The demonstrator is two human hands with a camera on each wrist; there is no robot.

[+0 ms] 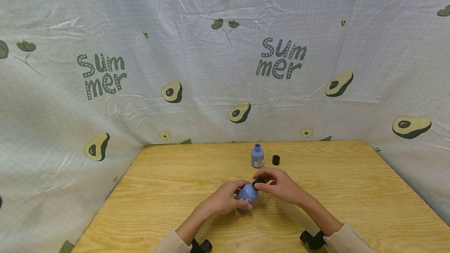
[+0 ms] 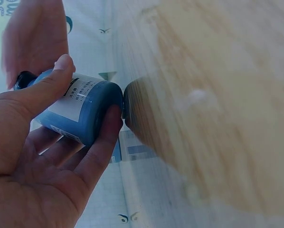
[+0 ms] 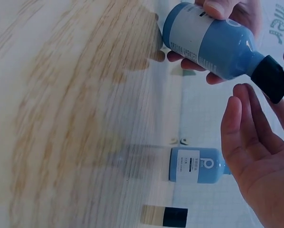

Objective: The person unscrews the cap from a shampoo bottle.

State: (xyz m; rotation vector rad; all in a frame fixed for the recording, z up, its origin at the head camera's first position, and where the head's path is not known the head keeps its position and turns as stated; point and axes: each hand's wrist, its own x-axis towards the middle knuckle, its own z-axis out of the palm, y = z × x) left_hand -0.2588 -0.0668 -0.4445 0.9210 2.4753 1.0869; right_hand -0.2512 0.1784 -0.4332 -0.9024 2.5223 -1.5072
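Observation:
In the head view a blue bottle [image 1: 248, 194] with a white label is tilted toward the right near the middle of the table. My left hand [image 1: 226, 199] grips its body, thumb on one side and fingers on the other. A black cap [image 3: 272, 79] sits on the bottle's neck. My right hand [image 1: 279, 186] pinches that cap between thumb and fingers. The left wrist view shows the labelled bottle [image 2: 80, 107] held with its base close to the table; whether it touches is hard to tell.
A second blue bottle [image 1: 257, 157], uncapped, stands upright behind the hands. To its right a loose black cap [image 1: 275, 160] rests on the wooden table [image 1: 168, 179]. A printed cloth [image 1: 207, 61] hangs behind the table's far edge.

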